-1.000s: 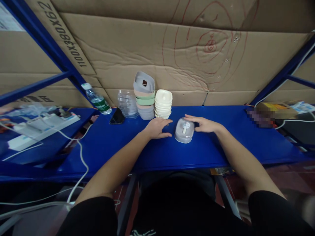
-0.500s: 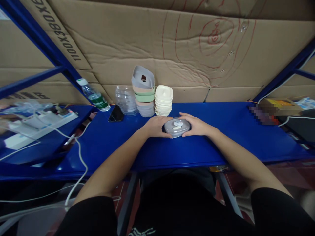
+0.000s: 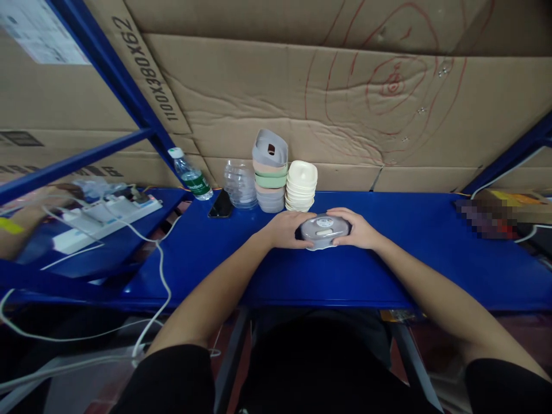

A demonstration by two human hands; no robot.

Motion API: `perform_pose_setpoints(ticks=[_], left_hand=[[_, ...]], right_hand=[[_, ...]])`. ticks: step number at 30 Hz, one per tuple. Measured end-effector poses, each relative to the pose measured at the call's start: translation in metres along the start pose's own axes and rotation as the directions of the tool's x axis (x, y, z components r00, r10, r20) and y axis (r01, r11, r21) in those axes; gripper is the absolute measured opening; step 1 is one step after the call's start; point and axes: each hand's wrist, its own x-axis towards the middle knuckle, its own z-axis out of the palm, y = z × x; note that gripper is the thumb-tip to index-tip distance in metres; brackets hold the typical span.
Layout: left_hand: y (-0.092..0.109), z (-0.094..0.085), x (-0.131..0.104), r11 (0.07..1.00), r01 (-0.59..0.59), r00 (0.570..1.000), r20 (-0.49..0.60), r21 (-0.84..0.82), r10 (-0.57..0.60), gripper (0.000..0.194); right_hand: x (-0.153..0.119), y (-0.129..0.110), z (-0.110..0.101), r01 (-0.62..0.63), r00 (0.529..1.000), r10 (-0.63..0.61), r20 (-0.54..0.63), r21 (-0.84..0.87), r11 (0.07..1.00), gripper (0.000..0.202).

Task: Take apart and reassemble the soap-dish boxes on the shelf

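Note:
Between both hands is a grey, rounded soap box with a clear, shiny lid, a round white sticker on top and a small pale oblong below it. My left hand grips its left end, thumb along the near side. My right hand curls round the right end in the same way. Just beyond my left hand rises a stack of cream trays. Beside it stand stacked grey, pink and green box bases, the top one tilted. Farther left are stacked clear lids.
A phone and a leaning water bottle lie left of the stacks on the blue table. White cables run from a power strip; another person's arm is there. A cardboard wall closes the back.
The view has shifted, so everything appears farther right and a little lower. Both hands still hold the soap box, which looks slightly tipped. The other person's arm shows more at far left.

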Motion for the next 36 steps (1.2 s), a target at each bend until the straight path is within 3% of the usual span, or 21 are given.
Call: perform_pose_setpoints(ticks=[7,13,19,23,27,31,33,36], left_hand=[[0.0,0.0,0.0,1.0,-0.021,1.0,-0.019,0.003,0.022,0.081],[0.0,-0.001,0.002,0.998,0.002,1.0,-0.029,0.056,-0.001,0.049],[-0.003,-0.001,0.004,0.99,0.074,0.992,-0.113,0.119,-0.061,0.038],[0.0,-0.003,0.004,0.989,0.118,0.982,-0.161,0.091,-0.103,0.035],[0.008,0.003,0.007,0.979,0.122,0.963,-0.22,-0.164,-0.157,0.041],[0.014,0.009,0.01,0.899,0.076,0.956,-0.226,-0.432,-0.189,0.076],[0.016,0.008,0.01,0.882,0.063,0.954,-0.233,-0.468,-0.191,0.088],[0.021,0.004,0.008,0.906,0.019,0.941,-0.299,-0.424,-0.16,0.085]], right_hand=[[-0.001,0.004,0.001,-0.052,0.998,0.054,-0.018,0.077,0.996,0.078],[0.0,-0.002,0.002,-0.025,0.997,0.025,-0.076,0.005,1.0,0.078],[-0.001,-0.011,0.001,0.017,0.986,-0.033,-0.162,-0.096,0.995,0.07],[-0.001,-0.015,-0.002,-0.023,0.973,0.009,-0.229,-0.06,0.998,0.069],[-0.001,-0.017,-0.005,-0.026,0.95,0.024,-0.311,-0.004,1.0,0.069],[-0.004,-0.019,-0.005,-0.063,0.937,0.071,-0.341,0.035,0.997,0.07],[-0.006,-0.022,-0.004,-0.064,0.943,0.073,-0.326,0.037,0.997,0.073],[-0.007,-0.026,-0.001,-0.017,0.954,0.02,-0.301,0.015,1.0,0.072]])
